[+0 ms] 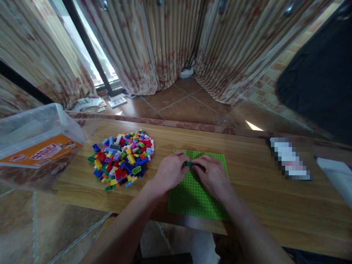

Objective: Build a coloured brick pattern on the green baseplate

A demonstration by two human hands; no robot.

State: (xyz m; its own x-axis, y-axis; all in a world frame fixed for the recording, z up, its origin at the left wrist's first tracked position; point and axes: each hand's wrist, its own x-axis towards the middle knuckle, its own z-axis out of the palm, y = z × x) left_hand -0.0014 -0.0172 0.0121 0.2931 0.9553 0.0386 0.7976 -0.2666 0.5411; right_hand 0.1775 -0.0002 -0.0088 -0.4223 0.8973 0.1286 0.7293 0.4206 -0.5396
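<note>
At the near edge, the two forearms reach in from below and cover parts of the bench [255, 183] and of its front edge. A yellow and purple thing [101, 227] below that edge is mostly hidden behind the left forearm.

Beyond, a green building plate [198, 200] lies flat on the bench. Over its far part, the left hand [171, 168] and the right hand [213, 176] meet, the fingers of both pinching a small dark green brick [188, 164]. The fingertips cover most of this brick, so its shape and whether it touches the plate cannot be told. The hands also hide some of the plate's studs.

To the left of the plate, well clear of it, is a heap of mixed toy bricks [123, 157], the lower ones buried. Past the heap, a clear plastic box [62, 117] with an orange label [44, 150] is cut off by the left border. Far to the right, a blurred-out object [290, 159] lies near a white sheet [335, 176], itself cut off.

Farther back, papers [89, 104] and a booklet [117, 102] lie on the tiled floor [192, 99], below long patterned curtains [165, 44]. A large dark shape [321, 73] at right is hard to make out.
</note>
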